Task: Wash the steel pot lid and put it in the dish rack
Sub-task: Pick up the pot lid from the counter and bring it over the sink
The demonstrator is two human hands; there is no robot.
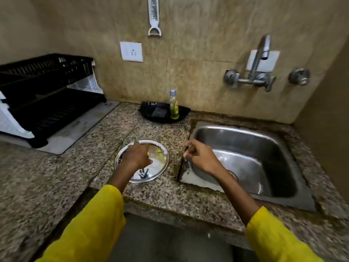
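A: On the granite counter (71,173), just left of the sink, where is the left hand (138,156)?
B: It lies over the steel pot lid (157,163), fingers curled down onto the lid's far-left part, the thumb toward the middle. Whether the fingers actually pinch the rim or only rest on it, I cannot tell; the hand covers that spot.

A: And the lid itself?
B: It lies flat on the counter, between the dish rack and the sink, near the front edge. Yellowish smears show on its far-right part, and a reflection shows on its near part.

A: The right hand (198,156)?
B: It hangs above the sink's left rim, fingers curled loosely inward. Something small and dark seems to sit under the fingers, but it is too blurred to name, so I cannot tell whether that hand grips anything.

A: What lies around them?
B: The steel sink (264,140) is sunk into the counter at the right, with a wall tap (260,59) above it and a separate valve (300,76) further right. At the far edge of the counter, a black tray (149,114) holds a dish soap bottle (174,105) and a dark scrub pad (159,112). The black dish rack (47,91) stands at the far left, well apart from the lid. A wall socket (131,51) and a hanging grater (154,16) are on the wall. Both forearms wear yellow sleeves (98,222).
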